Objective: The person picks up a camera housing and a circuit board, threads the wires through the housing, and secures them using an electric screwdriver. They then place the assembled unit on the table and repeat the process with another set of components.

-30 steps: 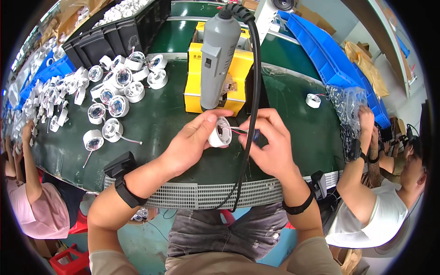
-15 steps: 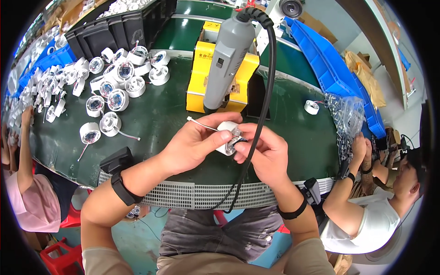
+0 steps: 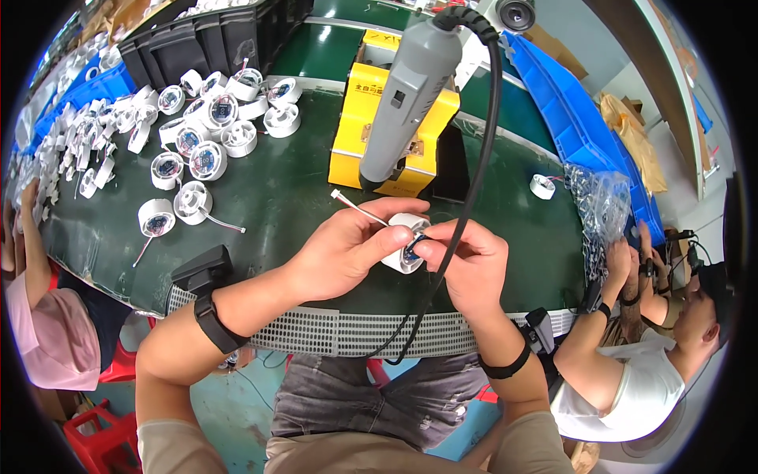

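My left hand (image 3: 343,249) is closed round a white round plastic housing (image 3: 407,223), thumb across its near side. A thin white wire with a small connector (image 3: 338,195) sticks out past the left fingers. At the housing's open face, a small dark-blue circuit board (image 3: 413,250) shows. My right hand (image 3: 474,265) pinches the board's edge between thumb and forefinger; the fingertips partly hide it. Just beyond my hands stands a grey electric screwdriver (image 3: 410,91), tip down, at a yellow machine (image 3: 355,134). Its black cable (image 3: 488,142) passes in front of my right hand.
Several white round units (image 3: 209,160) lie at the left, beside a heap of white parts (image 3: 95,130). A black crate (image 3: 205,47) stands behind. At right are a lone white unit (image 3: 542,186), a clear bag (image 3: 608,193), blue trays (image 3: 568,118) and a co-worker's arms (image 3: 592,324).
My right fingers have shifted at the housing's open face, and the board's blue side shows more plainly. The whole view has shifted slightly. The left hand keeps its hold.
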Action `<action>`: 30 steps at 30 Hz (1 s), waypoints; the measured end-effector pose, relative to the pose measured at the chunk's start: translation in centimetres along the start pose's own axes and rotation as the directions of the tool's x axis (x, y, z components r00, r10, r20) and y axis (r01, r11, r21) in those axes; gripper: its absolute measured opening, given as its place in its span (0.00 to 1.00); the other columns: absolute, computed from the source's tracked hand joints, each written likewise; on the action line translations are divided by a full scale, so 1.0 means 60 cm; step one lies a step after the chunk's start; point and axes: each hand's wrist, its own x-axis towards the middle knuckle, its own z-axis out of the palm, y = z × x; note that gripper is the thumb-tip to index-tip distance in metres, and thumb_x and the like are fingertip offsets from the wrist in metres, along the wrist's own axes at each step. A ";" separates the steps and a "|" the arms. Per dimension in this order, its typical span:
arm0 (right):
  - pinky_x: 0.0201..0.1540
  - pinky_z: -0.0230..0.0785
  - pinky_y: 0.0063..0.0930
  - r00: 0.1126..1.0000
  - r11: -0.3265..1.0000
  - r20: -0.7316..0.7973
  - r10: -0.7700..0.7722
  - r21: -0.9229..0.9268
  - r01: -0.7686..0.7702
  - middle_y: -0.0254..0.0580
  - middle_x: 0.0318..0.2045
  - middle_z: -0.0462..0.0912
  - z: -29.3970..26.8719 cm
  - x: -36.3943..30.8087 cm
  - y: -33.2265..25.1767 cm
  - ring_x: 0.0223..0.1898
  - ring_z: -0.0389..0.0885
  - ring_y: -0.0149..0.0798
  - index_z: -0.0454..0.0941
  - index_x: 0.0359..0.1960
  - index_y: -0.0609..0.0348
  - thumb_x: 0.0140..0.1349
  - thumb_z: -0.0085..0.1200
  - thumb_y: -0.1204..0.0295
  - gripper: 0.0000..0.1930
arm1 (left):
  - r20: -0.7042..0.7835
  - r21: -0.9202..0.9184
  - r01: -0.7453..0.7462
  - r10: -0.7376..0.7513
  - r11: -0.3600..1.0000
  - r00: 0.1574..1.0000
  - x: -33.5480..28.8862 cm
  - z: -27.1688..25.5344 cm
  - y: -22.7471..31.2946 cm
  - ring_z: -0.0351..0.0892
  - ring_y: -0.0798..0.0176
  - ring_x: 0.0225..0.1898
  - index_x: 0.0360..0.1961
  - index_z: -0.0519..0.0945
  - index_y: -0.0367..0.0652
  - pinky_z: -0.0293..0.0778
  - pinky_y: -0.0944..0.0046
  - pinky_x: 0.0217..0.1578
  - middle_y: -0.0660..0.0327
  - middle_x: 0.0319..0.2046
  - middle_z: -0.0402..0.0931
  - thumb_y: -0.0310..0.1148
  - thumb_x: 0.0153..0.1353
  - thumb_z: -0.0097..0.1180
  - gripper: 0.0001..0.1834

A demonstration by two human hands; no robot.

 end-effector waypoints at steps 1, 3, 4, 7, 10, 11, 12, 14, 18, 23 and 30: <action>0.32 0.72 0.19 1.000 1.000 0.004 0.002 0.001 -0.002 0.37 0.29 0.82 -0.001 0.001 0.007 0.28 0.78 0.26 0.80 0.35 0.65 0.51 0.65 0.84 0.10 | -0.012 0.028 -0.012 0.012 1.000 1.000 0.001 0.001 -0.002 0.72 0.65 0.55 0.63 0.64 0.33 0.66 0.63 0.57 0.56 0.54 0.73 0.45 0.69 0.48 0.30; 0.37 0.72 0.21 0.963 0.940 0.042 -0.265 -0.209 0.268 0.40 0.37 0.80 -0.006 0.002 0.024 0.35 0.78 0.29 0.80 0.35 0.66 0.51 0.65 0.82 0.09 | -0.022 0.039 -0.036 0.037 0.999 0.999 0.001 0.006 -0.006 0.72 0.65 0.54 0.63 0.63 0.33 0.66 0.63 0.58 0.57 0.53 0.73 0.45 0.70 0.47 0.30; 0.37 0.72 0.21 0.964 0.941 0.043 -0.263 -0.209 0.266 0.40 0.37 0.80 -0.007 0.002 0.025 0.35 0.78 0.29 0.80 0.35 0.66 0.51 0.65 0.82 0.09 | -0.034 0.069 -0.052 0.054 0.996 0.998 0.000 0.008 -0.007 0.72 0.68 0.52 0.63 0.63 0.35 0.67 0.66 0.55 0.58 0.50 0.74 0.43 0.71 0.45 0.27; 0.43 0.73 0.26 0.947 0.891 0.034 -0.320 -0.328 0.313 0.42 0.45 0.74 -0.002 0.009 0.026 0.42 0.78 0.33 0.78 0.38 0.67 0.52 0.65 0.80 0.12 | -0.046 0.049 -0.101 0.103 0.994 0.994 -0.004 0.018 -0.014 0.70 0.69 0.52 0.65 0.61 0.37 0.65 0.68 0.55 0.58 0.50 0.72 0.42 0.73 0.41 0.26; 0.48 0.74 0.32 0.959 0.945 0.078 -0.271 -0.166 0.281 0.43 0.47 0.72 0.004 0.016 0.024 0.44 0.79 0.37 0.73 0.44 0.67 0.53 0.65 0.79 0.18 | -0.031 0.042 -0.143 0.144 0.989 0.989 -0.005 0.024 -0.017 0.67 0.67 0.56 0.67 0.57 0.37 0.61 0.67 0.58 0.56 0.54 0.68 0.43 0.74 0.37 0.27; 0.48 0.74 0.32 0.958 0.944 0.084 -0.273 -0.168 0.283 0.43 0.47 0.72 0.003 0.015 0.026 0.44 0.79 0.37 0.73 0.44 0.67 0.53 0.65 0.79 0.18 | -0.023 0.094 -0.146 0.149 0.985 0.989 -0.006 0.023 -0.017 0.65 0.66 0.58 0.67 0.55 0.37 0.59 0.67 0.60 0.55 0.56 0.67 0.44 0.74 0.35 0.28; 0.47 0.75 0.31 0.973 0.965 0.069 -0.221 -0.128 0.229 0.44 0.46 0.74 0.001 0.012 0.028 0.43 0.79 0.37 0.73 0.44 0.67 0.53 0.64 0.80 0.17 | -0.047 0.134 -0.144 0.152 0.980 0.987 -0.006 0.020 -0.019 0.70 0.64 0.54 0.67 0.57 0.36 0.63 0.67 0.56 0.54 0.51 0.71 0.44 0.72 0.40 0.29; 0.43 0.76 0.27 0.977 0.975 0.037 -0.210 -0.071 0.212 0.45 0.42 0.78 0.002 0.015 0.034 0.41 0.80 0.36 0.75 0.42 0.67 0.54 0.62 0.82 0.14 | -0.039 0.185 -0.002 0.009 0.983 0.999 -0.004 0.012 -0.003 0.71 0.67 0.52 0.67 0.56 0.35 0.67 0.68 0.54 0.58 0.50 0.71 0.41 0.71 0.44 0.30; 0.38 0.74 0.23 0.980 0.916 0.064 -0.188 -0.349 0.199 0.42 0.35 0.82 -0.002 0.029 0.018 0.34 0.81 0.33 0.82 0.36 0.66 0.54 0.63 0.80 0.07 | -0.035 0.129 0.110 -0.106 0.986 0.994 0.001 -0.008 -0.002 0.75 0.71 0.44 0.64 0.61 0.35 0.79 0.69 0.41 0.62 0.45 0.73 0.29 0.66 0.53 0.28; 0.45 0.72 0.30 0.863 0.683 0.110 -0.492 -0.566 0.462 0.49 0.44 0.80 0.009 0.055 0.007 0.39 0.80 0.38 0.74 0.49 0.67 0.58 0.56 0.80 0.16 | -0.109 0.010 0.146 -0.144 0.989 0.984 0.008 -0.014 0.008 0.78 0.68 0.44 0.58 0.69 0.37 0.82 0.67 0.42 0.61 0.46 0.74 0.21 0.62 0.50 0.22; 0.51 0.70 0.29 0.968 0.919 0.034 -0.248 -0.307 0.246 0.45 0.42 0.81 0.105 0.130 -0.023 0.45 0.80 0.36 0.63 0.58 0.67 0.54 0.64 0.75 0.31 | -0.195 -0.017 0.170 -0.170 0.985 0.966 0.009 -0.021 -0.015 0.79 0.65 0.41 0.50 0.71 0.34 0.83 0.66 0.37 0.55 0.43 0.74 0.23 0.59 0.52 0.17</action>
